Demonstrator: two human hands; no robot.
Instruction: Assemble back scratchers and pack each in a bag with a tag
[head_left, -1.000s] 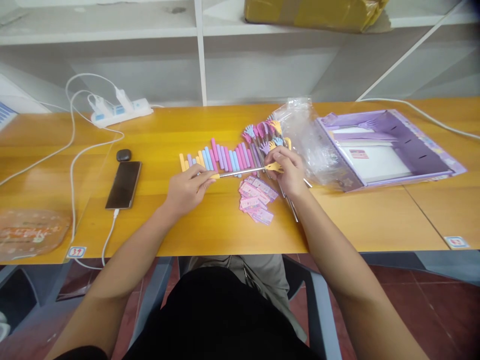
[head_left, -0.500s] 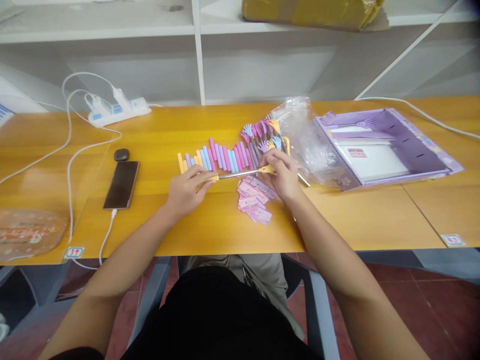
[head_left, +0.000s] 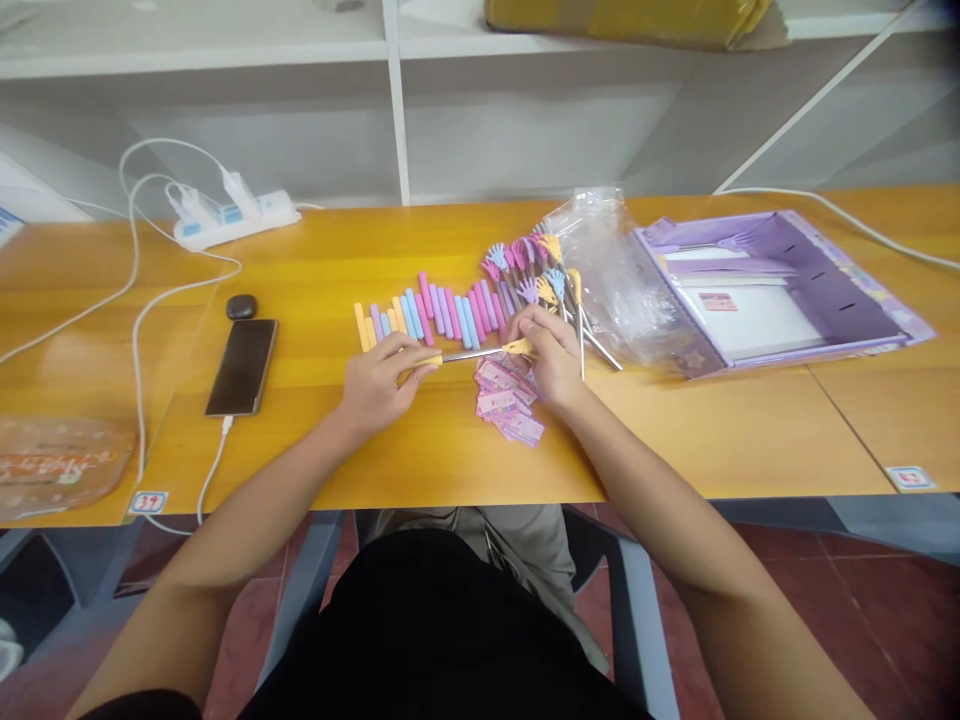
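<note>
Head view: yellow hand-tipped rod held level at the centre of the frame, between two hands.
Fingers of the left hand pinch its yellow handle; fingers of the right hand pinch its hand-shaped end. Just below lie pink cards; just above, a row of coloured tubes. Right of centre, more hand-tipped sticks lie beside clear plastic bags, then a purple box. A phone lies at centre left, a power strip at upper left.
</note>
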